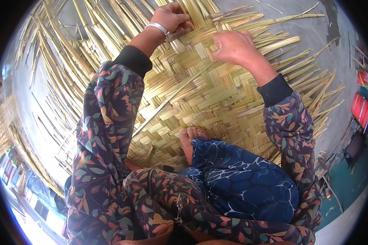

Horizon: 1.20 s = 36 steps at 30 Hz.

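Curling the left hand [171, 18] against a broad pale strip [195, 14] at the far edge of the woven mat [225, 94], itself lying on the grey floor [339, 118]; not being able to tell whether pinching with that grip. Bending the right hand [235, 45] over the mat's far right part, folding its fingers under, likewise failing to tell grip wide, narrow or holding. Resting a bare foot [188, 138] on the mat's near part, with a thin strip [173, 98] slanting across its middle.
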{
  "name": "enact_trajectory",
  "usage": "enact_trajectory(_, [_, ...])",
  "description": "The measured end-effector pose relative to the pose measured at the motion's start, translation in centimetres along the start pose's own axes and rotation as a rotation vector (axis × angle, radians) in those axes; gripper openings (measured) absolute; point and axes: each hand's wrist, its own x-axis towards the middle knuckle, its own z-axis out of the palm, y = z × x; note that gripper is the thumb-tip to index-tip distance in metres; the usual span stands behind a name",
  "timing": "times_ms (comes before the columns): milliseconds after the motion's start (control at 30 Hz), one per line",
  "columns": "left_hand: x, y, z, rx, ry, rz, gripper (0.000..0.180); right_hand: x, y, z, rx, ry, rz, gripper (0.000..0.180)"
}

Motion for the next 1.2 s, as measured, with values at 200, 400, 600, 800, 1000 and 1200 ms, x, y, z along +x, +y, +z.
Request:
enact_trajectory(200, [-0.7, -0.2, 1.4, 0.154, 0.102, 0.147, 0.019, 0.1, 0.7, 0.3, 0.058, 0.003, 0.012, 0.021])
enact_trajectory(400, [-0.5, -0.6, 0.8, 0.734, 0.322, 0.31, 0.024, 0.1, 0.7, 0.8, 0.054, 0.022, 0.0, 0.018])
enact_trajectory(600, [-0.2, -0.5, 1.3, 0.721, 0.35, 0.267, 0.026, 0.5, 1.8, 0.3, 0.109, -0.13, -0.026, 0.028])
enact_trajectory(800, [0.4, -0.9, 0.8, 0.582, 0.289, 0.242, 0.026, 0.0, 0.5, -0.1, -0.017, -0.099, -0.029, 0.031])
enact_trajectory(1000, [0.3, -0.6, 0.6, 0.57, 0.27, 0.197, 0.025, 0.4, 0.1, -0.2, -0.03, -0.123, -0.003, 0.032])
enact_trajectory(1200, [0.0, -0.5, 0.8, 0.518, 0.266, 0.192, 0.024, 0.5, 0.0, -0.7, -0.021, -0.19, 0.001, 0.031])
